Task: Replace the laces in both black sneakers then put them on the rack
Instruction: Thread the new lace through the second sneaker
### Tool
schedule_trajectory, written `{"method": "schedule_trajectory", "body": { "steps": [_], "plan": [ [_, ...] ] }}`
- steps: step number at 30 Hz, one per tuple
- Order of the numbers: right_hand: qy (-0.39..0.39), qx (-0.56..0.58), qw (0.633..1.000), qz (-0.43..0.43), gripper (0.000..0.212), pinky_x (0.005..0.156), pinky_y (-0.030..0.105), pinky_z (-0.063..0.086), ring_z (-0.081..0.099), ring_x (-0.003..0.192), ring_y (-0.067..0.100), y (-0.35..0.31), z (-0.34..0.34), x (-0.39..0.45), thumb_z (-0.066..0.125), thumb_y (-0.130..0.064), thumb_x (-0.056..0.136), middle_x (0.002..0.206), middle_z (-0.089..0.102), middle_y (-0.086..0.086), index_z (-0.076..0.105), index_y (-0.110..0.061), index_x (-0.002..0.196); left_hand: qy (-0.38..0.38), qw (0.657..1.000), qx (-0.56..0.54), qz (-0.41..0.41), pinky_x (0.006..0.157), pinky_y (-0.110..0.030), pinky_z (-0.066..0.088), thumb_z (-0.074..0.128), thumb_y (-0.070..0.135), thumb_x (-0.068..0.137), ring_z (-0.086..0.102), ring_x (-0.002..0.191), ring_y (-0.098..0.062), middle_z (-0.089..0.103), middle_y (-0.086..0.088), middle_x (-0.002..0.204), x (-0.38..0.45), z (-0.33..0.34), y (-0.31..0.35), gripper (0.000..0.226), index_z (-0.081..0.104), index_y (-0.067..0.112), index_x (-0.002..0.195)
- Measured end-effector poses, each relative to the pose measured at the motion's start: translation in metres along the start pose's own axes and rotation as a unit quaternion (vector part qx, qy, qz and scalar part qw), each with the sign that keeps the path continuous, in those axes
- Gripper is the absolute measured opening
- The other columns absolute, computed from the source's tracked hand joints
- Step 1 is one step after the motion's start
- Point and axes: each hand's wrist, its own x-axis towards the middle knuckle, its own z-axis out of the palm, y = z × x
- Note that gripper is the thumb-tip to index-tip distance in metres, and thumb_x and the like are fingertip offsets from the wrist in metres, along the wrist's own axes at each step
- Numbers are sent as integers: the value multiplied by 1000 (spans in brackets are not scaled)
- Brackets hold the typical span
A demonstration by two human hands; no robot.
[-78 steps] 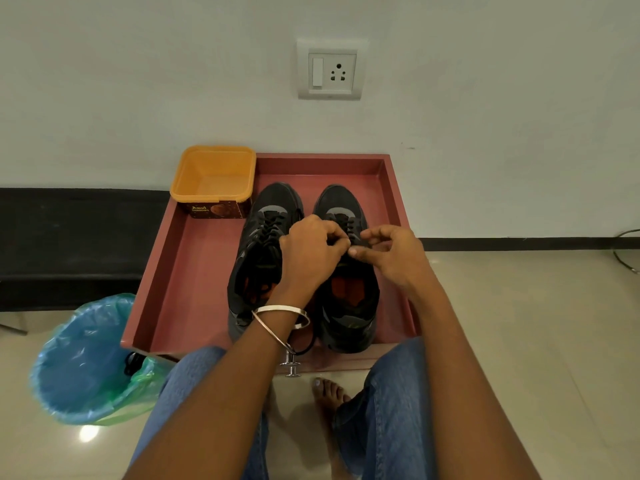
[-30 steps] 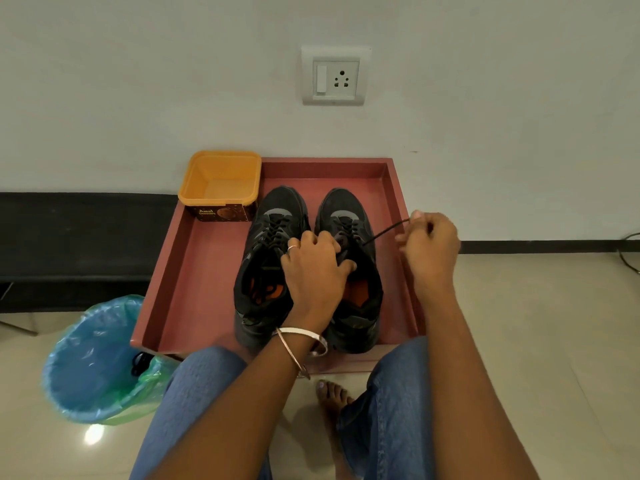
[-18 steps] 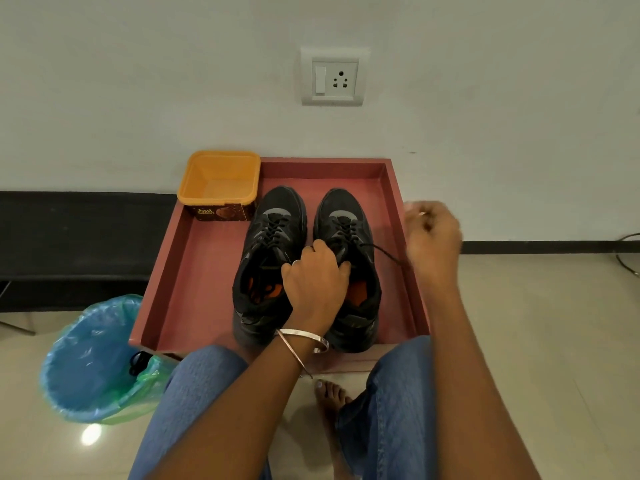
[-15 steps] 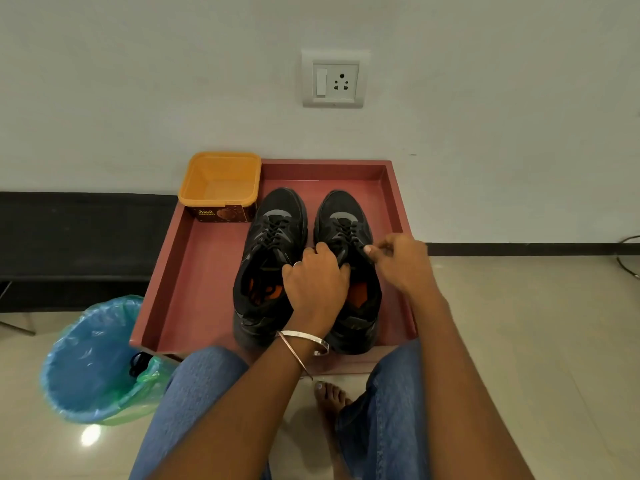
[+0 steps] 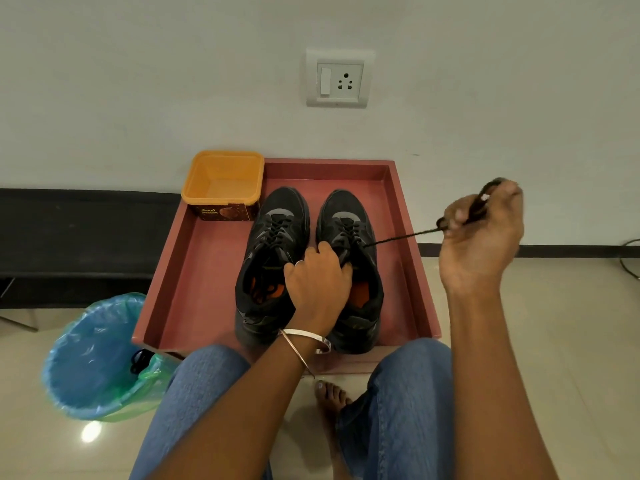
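While taut, lace [image 5: 401, 238] from right grip [image 5: 479, 230].

We see two sneakers [image 5: 310, 268] of matt black cloth and mesh, and a thin woven lace [image 5: 401, 239] running from the right one. They sit in a tray [image 5: 194, 271] with a smooth, matt reddish finish, beside a glossy orange plastic tub [image 5: 223, 183]. The floor [image 5: 571, 323] is polished tile that throws back light, the bin liner [image 5: 93, 355] is thin crinkled shiny plastic, and the bangle [image 5: 304, 336] looks like bright metal.
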Motion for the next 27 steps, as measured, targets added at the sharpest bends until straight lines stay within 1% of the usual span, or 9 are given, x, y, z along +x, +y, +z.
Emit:
{"method": "schedule_trajectory", "body": {
  "steps": [3, 5, 7, 10, 15, 18, 21, 24, 27],
  "plan": [
    [-37, -283, 957, 45, 13, 48, 24, 37, 43, 52, 10, 28, -5, -2, 57, -30, 95, 67, 53, -4, 54, -19, 102, 0, 1000, 5, 4, 85, -40, 41, 50, 50, 91, 62, 97, -27, 61, -6, 109, 1, 0, -1, 43, 52, 12, 111],
    [-155, -522, 838, 47, 21, 70, 27, 47, 56, 75, 9, 49, -13, -3, 60, -40, 91, 86, 64, -5, 62, -22, 101, 1, 1000, 6, 11, 85, -40, 42, 51, 50, 91, 62, 98, -27, 61, -5, 110, 2, 1, -1, 43, 52, 12, 112],
    [-242, -623, 739, 86, 27, 71, 28, 45, 56, 73, 9, 60, -14, -8, 61, -40, 91, 76, 61, -6, 62, -20, 74, -2, 1000, 2, 13, 85, -40, 42, 52, 48, 91, 62, 99, -27, 61, -6, 110, 3, 1, -1, 42, 51, 12, 112],
    [-236, -629, 736, 85, 33, 60, 25, 38, 52, 59, 13, 61, -11, -8, 63, -32, 91, 61, 57, -1, 61, -15, 63, 1, 1000, -1, 13, 84, -40, 43, 52, 47, 91, 62, 98, -27, 61, -6, 110, 4, 2, -1, 41, 51, 12, 113],
    [-75, -519, 850, 46, 27, 57, 23, 36, 44, 50, 10, 45, -16, -3, 66, -26, 89, 53, 51, -6, 67, -9, 69, 14, 1000, 7, 6, 83, -38, 41, 54, 45, 91, 63, 97, -25, 61, -4, 109, 2, 4, 1, 39, 52, 12, 112],
    [-73, -492, 862, 97, 28, 59, 30, 40, 46, 54, 17, 41, -24, -4, 67, -28, 89, 55, 53, 0, 70, -3, 76, 15, 1000, -2, -6, 84, -38, 40, 55, 44, 92, 63, 97, -26, 61, -4, 109, 2, 4, 2, 37, 52, 13, 111],
    [-130, -595, 783, 127, 35, 79, 35, 47, 62, 91, 25, 43, -32, -5, 66, -44, 86, 94, 68, 8, 70, -11, 100, 18, 1000, -1, -6, 84, -39, 41, 54, 45, 92, 63, 97, -26, 61, -4, 109, 2, 3, 2, 38, 52, 13, 111],
    [-121, -734, 659, 110, 62, 98, 43, 36, 32, 128, 37, 41, -31, -6, 58, -53, 89, 136, 42, 21, 51, -10, 133, 11, 1000, -14, -5, 85, -39, 41, 54, 48, 91, 62, 99, -26, 61, -5, 111, 2, 0, 2, 42, 52, 13, 113],
    [-78, -742, 666, 17, 37, 97, 39, 35, 24, 127, 38, 38, -20, -6, 51, -23, 98, 140, 31, 22, 54, -3, 129, -13, 998, -64, -10, 87, -40, 43, 61, 50, 86, 59, 104, -25, 58, -4, 114, 2, -6, 0, 48, 53, 15, 118]
  ]
}}
